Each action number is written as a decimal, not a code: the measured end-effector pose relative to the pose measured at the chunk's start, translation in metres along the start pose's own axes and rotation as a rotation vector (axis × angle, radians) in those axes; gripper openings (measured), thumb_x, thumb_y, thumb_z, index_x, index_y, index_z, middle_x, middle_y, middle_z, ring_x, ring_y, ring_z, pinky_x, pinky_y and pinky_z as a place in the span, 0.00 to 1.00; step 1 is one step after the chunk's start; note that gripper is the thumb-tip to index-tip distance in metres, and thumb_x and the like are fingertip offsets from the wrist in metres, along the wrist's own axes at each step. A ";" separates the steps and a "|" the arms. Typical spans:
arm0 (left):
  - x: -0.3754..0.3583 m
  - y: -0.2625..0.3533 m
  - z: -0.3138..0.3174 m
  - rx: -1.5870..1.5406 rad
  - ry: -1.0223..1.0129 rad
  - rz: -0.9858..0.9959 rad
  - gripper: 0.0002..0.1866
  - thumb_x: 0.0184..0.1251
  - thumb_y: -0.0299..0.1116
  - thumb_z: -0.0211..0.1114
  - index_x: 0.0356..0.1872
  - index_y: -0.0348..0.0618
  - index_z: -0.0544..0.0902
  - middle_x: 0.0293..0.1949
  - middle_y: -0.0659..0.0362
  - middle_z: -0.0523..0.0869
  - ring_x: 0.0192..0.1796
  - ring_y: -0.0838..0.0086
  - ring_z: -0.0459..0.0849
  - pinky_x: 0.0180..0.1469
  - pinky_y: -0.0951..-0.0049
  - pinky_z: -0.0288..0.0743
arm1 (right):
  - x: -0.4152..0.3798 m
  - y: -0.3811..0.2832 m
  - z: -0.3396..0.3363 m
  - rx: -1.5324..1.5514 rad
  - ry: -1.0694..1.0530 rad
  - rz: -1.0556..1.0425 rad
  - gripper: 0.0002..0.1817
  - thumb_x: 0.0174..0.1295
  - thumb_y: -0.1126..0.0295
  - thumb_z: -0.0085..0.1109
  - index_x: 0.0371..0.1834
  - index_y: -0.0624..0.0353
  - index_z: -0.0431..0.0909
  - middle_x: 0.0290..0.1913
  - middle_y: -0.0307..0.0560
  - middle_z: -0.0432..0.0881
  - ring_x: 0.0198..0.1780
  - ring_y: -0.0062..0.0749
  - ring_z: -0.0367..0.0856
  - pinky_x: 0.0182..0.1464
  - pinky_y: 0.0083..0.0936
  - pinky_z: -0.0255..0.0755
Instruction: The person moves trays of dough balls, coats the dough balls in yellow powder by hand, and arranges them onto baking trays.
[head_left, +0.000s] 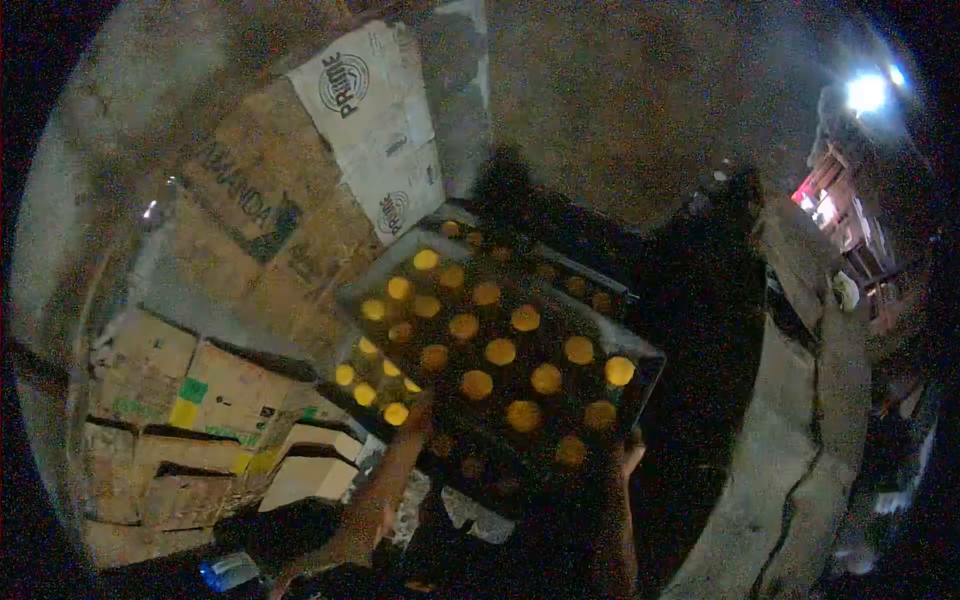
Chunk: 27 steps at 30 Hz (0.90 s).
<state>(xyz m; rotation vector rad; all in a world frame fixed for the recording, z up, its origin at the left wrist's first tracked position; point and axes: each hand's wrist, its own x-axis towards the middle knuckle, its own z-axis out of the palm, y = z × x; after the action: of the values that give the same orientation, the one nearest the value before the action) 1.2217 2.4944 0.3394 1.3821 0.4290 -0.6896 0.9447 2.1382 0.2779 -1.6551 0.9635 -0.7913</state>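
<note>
left hand [418,408] – gripping tray [400,262] near edge | right hand [630,452] – gripping same tray | round yellow buns [500,351] in rows | cardboard boxes [230,390] just beside, left

— what do the person's arms look like in the dim light?
— both forearms are bare, no sleeves, gloves or watch to be seen; the left hand [418,408] and right hand [632,452] show only as slim, shadowed shapes.
— any markings?
— too dark to tell.

Dark metal tray [650,375]; matt cardboard boxes [235,390]; rough concrete wall [620,90].
</note>
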 end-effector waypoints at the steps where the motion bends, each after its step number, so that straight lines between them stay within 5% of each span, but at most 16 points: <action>1: 0.020 0.005 0.011 0.002 -0.012 0.003 0.13 0.70 0.41 0.55 0.43 0.41 0.77 0.38 0.58 0.78 0.39 0.71 0.79 0.42 0.67 0.74 | 0.021 0.007 0.012 -0.011 -0.014 0.026 0.23 0.66 0.61 0.52 0.60 0.63 0.74 0.51 0.53 0.81 0.52 0.41 0.79 0.55 0.38 0.73; 14: 0.159 0.036 0.088 0.035 -0.010 -0.025 0.14 0.70 0.40 0.56 0.48 0.41 0.76 0.42 0.57 0.79 0.42 0.69 0.79 0.46 0.66 0.74 | 0.196 0.092 0.118 -0.176 -0.214 0.225 0.26 0.65 0.52 0.55 0.59 0.61 0.74 0.51 0.59 0.80 0.55 0.45 0.79 0.53 0.42 0.73; 21: 0.142 0.027 0.090 0.055 0.018 -0.039 0.15 0.70 0.40 0.57 0.50 0.41 0.75 0.44 0.56 0.79 0.44 0.68 0.79 0.48 0.65 0.74 | 0.212 0.105 0.152 -0.221 -0.254 0.206 0.26 0.65 0.52 0.55 0.58 0.61 0.75 0.51 0.60 0.80 0.53 0.46 0.79 0.52 0.42 0.74; 27: 0.071 -0.034 0.029 0.014 -0.005 -0.144 0.16 0.70 0.40 0.58 0.53 0.41 0.75 0.46 0.56 0.79 0.45 0.68 0.79 0.49 0.65 0.74 | 0.201 0.115 0.145 -0.278 -0.191 0.213 0.26 0.65 0.52 0.56 0.56 0.61 0.76 0.50 0.61 0.80 0.52 0.46 0.80 0.51 0.42 0.74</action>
<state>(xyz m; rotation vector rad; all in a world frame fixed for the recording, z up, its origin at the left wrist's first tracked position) 1.2476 2.4510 0.2727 1.3719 0.5242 -0.8147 1.1384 2.0051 0.1372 -1.7903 1.1287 -0.3610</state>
